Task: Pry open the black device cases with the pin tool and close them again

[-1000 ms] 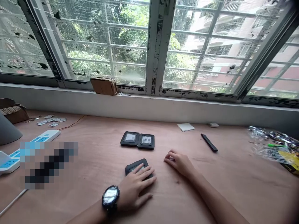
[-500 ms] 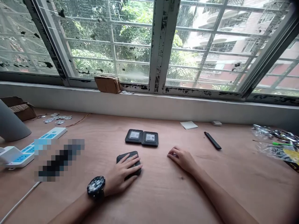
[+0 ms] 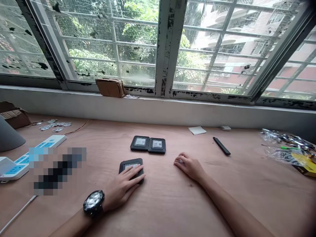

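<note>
My left hand (image 3: pixel 124 187), with a black watch (image 3: pixel 93 202) on its wrist, lies with fingers outstretched over the lower right part of a black square drive-like case (image 3: pixel 129 162). Part of a pale label shows above the fingers. Farther back, two similar black cases (image 3: pixel 140 142) lie flat side by side, each with a white printed label. To their right, my right hand (image 3: pixel 189 166) rests on the table with its fingers curled together. A small whitish bit shows under those fingers, too small to name.
A white power strip (image 3: pixel 51 142) and a pixelated patch are at left. Behind on the right lie a white paper square (image 3: pixel 197 130), a small white block (image 3: pixel 225 128) and a black bar (image 3: pixel 221 146). Plastic bags (image 3: pixel 281 154) and a green-handled tool (image 3: pixel 288 147) sit far right.
My left hand has drawn back toward the lower left, uncovering more of the black case and part of its label. My right hand keeps its curled pose. The view has shifted slightly.
</note>
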A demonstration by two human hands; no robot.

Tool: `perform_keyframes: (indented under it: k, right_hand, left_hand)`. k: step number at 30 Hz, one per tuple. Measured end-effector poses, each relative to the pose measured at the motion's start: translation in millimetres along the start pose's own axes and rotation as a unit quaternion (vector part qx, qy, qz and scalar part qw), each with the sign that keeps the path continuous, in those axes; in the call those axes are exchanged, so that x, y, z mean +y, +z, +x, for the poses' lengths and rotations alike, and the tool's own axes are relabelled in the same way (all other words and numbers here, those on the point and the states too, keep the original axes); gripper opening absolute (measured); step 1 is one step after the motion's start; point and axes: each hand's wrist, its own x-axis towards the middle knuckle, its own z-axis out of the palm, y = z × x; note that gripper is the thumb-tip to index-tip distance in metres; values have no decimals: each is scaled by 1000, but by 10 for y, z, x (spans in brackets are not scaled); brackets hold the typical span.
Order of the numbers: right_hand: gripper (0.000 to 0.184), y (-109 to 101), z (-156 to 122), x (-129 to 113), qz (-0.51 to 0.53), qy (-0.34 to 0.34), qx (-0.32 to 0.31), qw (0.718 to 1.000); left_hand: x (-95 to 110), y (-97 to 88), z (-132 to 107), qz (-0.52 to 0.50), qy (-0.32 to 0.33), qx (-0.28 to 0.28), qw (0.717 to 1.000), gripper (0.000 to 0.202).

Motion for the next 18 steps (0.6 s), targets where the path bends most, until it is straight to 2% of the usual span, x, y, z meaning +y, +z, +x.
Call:
perform_keyframes:
  k: [3,8,11,13,16,18]
  right_hand:
    - [23,98,41,-59,-30,-48,45,997]
    - [25,284,223,-296,-61,-112,37,991]
    - [32,408,396,-427,-67,-100,50,991]
    - [42,496,513,-472,-63,-86,53,993]
    - [60,619,642,-474,-47,-74,31,996]
    - [64,679,683,-448,-38,-61,3,997]
  left_hand:
    - [-57,-32,-92,20,-5,2,1000,49]
    - [-290,-13,-307,98,-46,4,994,55]
    - [-464,36,-423,156,-117,32,980,59]
    - [-580,48,-459,186,-171,44,967,57]
    - [-775,21,-413,196,-226,46,953,53]
    - [-930,-9,-311,185,-250,39,950,51]
